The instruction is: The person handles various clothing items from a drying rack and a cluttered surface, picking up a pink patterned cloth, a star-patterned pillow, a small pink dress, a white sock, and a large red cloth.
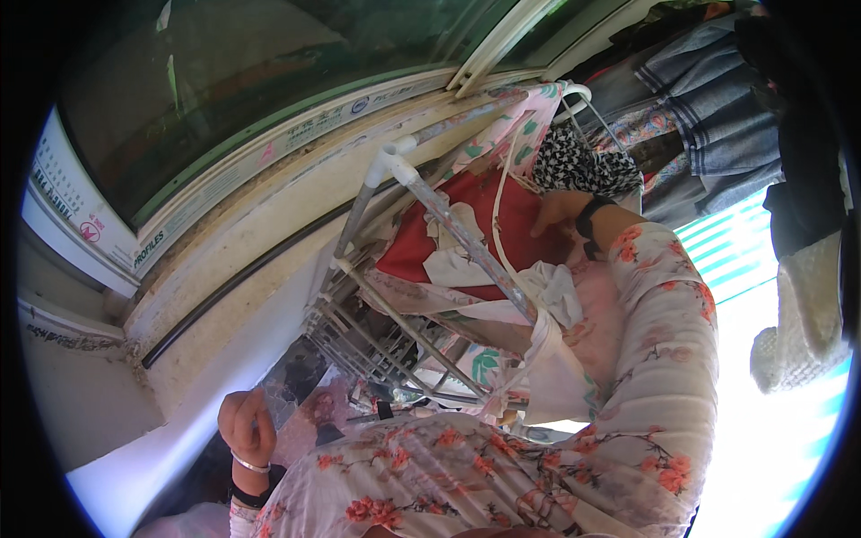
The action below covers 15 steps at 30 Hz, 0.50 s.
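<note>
My right hand (559, 214) reaches down onto a red cloth (477, 191) on the rack, beside a black-and-white patterned cloth (584, 161); its fingertips are partly lost among the fabric, so its grip is unclear. White cloth pieces (457, 259) lie on the red cloth. The rack has a worn metal tube frame (464, 239) with a white plastic corner joint (392, 160), and floral fabric (528, 128) is tied on it. Away from the rack, at lower left, my left hand (247, 427) is raised with its fingers curled and no object visible in it.
A window frame (296, 138) and its sill (269, 208) run along the upper left. Clothes, including a blue-grey garment (730, 128), hang at the upper right. Wire shelves (383, 343) form the rack's lower part, with a tiled floor (296, 376) below.
</note>
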{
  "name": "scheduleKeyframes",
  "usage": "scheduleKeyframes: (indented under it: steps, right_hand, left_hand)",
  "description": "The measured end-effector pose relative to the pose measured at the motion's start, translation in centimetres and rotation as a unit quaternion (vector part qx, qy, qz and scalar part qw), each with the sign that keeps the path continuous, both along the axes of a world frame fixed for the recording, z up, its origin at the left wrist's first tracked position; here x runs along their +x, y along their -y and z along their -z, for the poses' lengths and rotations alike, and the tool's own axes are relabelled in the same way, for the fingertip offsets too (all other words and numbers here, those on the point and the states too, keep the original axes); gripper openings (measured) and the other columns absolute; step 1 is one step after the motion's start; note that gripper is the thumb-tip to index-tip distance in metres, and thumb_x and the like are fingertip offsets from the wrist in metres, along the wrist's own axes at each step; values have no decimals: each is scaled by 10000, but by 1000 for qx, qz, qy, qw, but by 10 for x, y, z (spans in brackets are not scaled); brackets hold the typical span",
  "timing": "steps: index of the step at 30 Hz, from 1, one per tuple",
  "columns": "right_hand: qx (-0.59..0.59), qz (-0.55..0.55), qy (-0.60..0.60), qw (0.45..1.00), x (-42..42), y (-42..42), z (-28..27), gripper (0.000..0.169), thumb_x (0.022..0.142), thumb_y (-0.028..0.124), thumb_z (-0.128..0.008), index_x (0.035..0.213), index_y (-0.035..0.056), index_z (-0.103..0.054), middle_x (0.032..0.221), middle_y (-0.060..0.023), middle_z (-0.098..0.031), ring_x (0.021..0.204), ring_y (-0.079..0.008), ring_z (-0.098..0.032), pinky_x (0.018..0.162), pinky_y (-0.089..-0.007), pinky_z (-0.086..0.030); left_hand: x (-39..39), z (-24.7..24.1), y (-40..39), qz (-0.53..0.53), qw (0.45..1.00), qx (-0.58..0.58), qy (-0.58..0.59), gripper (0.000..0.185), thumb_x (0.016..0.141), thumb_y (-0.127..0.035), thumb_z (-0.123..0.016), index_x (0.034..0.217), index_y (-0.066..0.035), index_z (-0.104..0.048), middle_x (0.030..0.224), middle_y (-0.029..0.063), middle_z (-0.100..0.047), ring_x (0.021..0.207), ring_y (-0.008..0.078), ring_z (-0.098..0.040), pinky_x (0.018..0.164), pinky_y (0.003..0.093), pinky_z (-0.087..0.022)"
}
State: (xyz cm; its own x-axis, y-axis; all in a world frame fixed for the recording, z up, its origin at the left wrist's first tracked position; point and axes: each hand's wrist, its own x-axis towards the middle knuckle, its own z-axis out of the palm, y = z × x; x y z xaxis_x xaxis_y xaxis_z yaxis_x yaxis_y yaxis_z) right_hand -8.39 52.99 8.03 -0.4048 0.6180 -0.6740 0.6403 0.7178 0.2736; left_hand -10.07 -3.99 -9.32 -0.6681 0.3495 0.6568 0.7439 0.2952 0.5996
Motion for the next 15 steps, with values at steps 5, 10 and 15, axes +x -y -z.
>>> scheduleKeyframes:
  steps: [5,10,15]
  right_hand:
    - [36,-87,33,995,-10,-11,8,625,594,378,-791,1047,-18,-624,1025,-171,-629,913,-289,-601,765,-392,-486]
    - [-42,55,-78,995,-22,6,-41,440,639,230,-765,1018,56,-624,831,-94,-626,747,-238,-612,633,-361,-516]
    - [-53,29,-126,990,-37,28,-76,389,652,156,-746,1008,54,-628,825,-55,-640,688,-183,-625,600,-317,-514]
  left_hand:
    - [-5,-8,-9,27,1000,0,-9,249,634,118,-563,862,24,-592,702,118,-554,600,266,-538,532,334,-422]
    - [-15,-7,-9,52,998,-2,-20,286,612,118,-566,882,31,-604,696,119,-561,596,265,-540,530,336,-428]
    - [-18,-9,-13,67,997,7,-38,286,612,113,-574,884,31,-596,689,110,-563,579,257,-538,522,331,-432]
